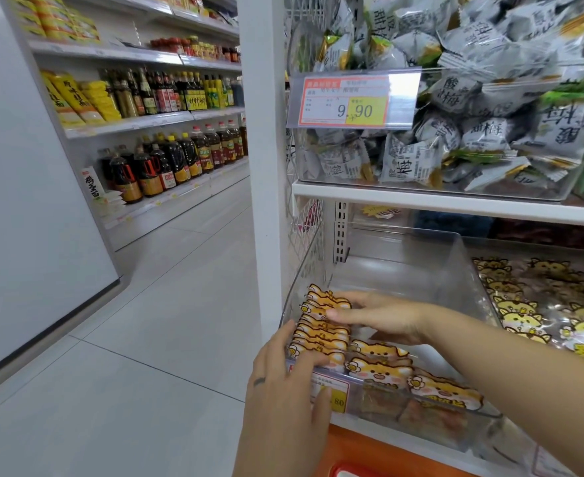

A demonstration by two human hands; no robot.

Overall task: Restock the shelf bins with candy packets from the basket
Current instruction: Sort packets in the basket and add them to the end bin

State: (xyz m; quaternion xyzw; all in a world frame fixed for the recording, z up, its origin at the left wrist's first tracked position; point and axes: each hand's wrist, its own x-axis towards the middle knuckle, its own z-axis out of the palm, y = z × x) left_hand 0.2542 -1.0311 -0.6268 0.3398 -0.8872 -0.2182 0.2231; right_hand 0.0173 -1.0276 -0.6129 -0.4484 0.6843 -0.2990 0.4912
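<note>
Candy packets [321, 333] stand in a row at the left end of the clear shelf bin [397, 273], my right hand [383, 318] flat-fingered on top, my left hand [283, 380] pressing straight fingers against the near end, neither gripping.

Floor [153, 339]: pale grey tiles run from near to far along the aisle on the left.
Panel [25, 201]: a plain white wall face fills the near left.
Far shelving [136, 122]: white tiers stand at the far left.
Large bottles [166, 163]: dark liquid, red and yellow caps, in a row on the lowest tier.
Carton [93, 182]: white, upright, just left of the large bottles.
Slim bottles [166, 91]: dark, packed on the tier above.
Yellow packs [77, 98]: leaning, left of the slim bottles.
Jars [194, 46]: small, red-lidded, higher up.
Pillar [259, 166]: white upright post in the middle.
Price tag [349, 101]: red and yellow, reads 9.90, in a clear holder at the upper right.
</note>
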